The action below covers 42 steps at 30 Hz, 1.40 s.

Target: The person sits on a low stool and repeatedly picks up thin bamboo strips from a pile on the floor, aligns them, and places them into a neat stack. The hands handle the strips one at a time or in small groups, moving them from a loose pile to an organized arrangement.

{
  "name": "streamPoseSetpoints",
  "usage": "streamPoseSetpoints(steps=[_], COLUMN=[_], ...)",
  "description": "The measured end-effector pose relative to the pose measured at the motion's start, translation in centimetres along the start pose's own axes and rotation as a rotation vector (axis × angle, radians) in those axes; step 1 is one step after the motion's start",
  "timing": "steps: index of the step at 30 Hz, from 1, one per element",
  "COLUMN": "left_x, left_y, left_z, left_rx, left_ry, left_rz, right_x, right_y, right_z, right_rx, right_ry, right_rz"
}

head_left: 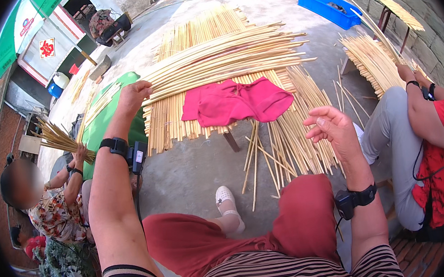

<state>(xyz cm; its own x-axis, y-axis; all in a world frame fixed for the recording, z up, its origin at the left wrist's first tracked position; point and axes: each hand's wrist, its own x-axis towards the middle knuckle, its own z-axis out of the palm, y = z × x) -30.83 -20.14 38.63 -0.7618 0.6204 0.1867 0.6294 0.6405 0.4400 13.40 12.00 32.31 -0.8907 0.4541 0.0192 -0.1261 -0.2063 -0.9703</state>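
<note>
The left hand is reaching out, fingers curled, touching the ends of the long pale bamboo sticks piled ahead. The right hand is hovering half-open, holding nothing, above the scattered thin sticks beside a pink cloth.

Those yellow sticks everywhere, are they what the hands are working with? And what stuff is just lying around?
In the work:
- pale stick pile, which the left hand reaches toward
- loose sticks on the ground, below the open, empty right hand

Just lying about:
- pink cloth on the sticks
- blue crate
- green sheet
- blue and white jug
</note>
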Motion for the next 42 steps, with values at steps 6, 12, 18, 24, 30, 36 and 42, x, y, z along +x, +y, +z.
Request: streamPoseSetpoints(steps=[6,12,18,24,30,36,42], left_x=[1.1,-12.7,-22.9,-22.5,-20.9,-22.9,-23.3], left_y=[1.4,18.6,20.3,5.5,7.8,15.4,20.2], left_z=[0.0,4.5,18.9,30.9,42.5,51.9,56.5], left_rx=[0.555,0.293,0.122,0.287,-0.406,-0.767,-1.016], left_ry=[0.498,0.342,-0.741,-1.149,-1.129,-1.12,-0.789], left_rz=[-0.015,0.972,0.942,0.228,-0.381,-0.972,-1.202], right_x=[-3.8,-10.4,-16.5,-16.4,-16.2,-15.8,-17.0], right_y=[6.6,14.9,28.4,32.0,33.2,33.4,34.3], right_z=[-8.5,-15.6,-22.7,-20.2,-20.5,-19.5,-20.7], right_rx=[-0.176,-0.496,-1.176,-1.13,-1.102,-1.221,-1.247], right_ry=[0.172,0.214,-0.086,-0.008,0.057,-0.126,-0.107], right_rz=[0.276,0.612,0.618,0.732,0.795,1.024,0.939])
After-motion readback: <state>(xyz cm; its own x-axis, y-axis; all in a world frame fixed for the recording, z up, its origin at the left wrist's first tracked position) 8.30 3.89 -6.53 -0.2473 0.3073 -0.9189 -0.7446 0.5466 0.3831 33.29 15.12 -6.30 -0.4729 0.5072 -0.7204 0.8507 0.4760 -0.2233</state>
